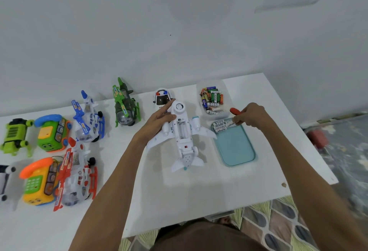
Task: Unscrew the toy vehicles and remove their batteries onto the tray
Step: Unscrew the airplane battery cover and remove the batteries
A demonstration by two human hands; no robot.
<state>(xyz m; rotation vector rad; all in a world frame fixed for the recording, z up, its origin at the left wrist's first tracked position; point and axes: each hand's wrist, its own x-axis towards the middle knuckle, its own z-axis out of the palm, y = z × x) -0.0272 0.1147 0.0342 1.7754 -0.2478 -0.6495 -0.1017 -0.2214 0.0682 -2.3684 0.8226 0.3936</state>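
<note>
A white toy airplane (182, 134) lies belly up in the middle of the white table (199, 195), its battery bay open and empty. My left hand (159, 120) holds it by the nose and left wing. My right hand (250, 116) grips a red-handled screwdriver (234, 111) and hovers over the far end of the teal tray (236, 149), fingertips at a white battery. Three white batteries (221, 126) lie at that far end of the tray.
A clear tub of mixed batteries (212, 100) stands behind the tray. A police car (162, 97) sits behind the plane. Green (124, 105), blue (89, 117) and red (76, 175) helicopters, two phone toys (52, 132) and a green robot (16, 136) fill the left side.
</note>
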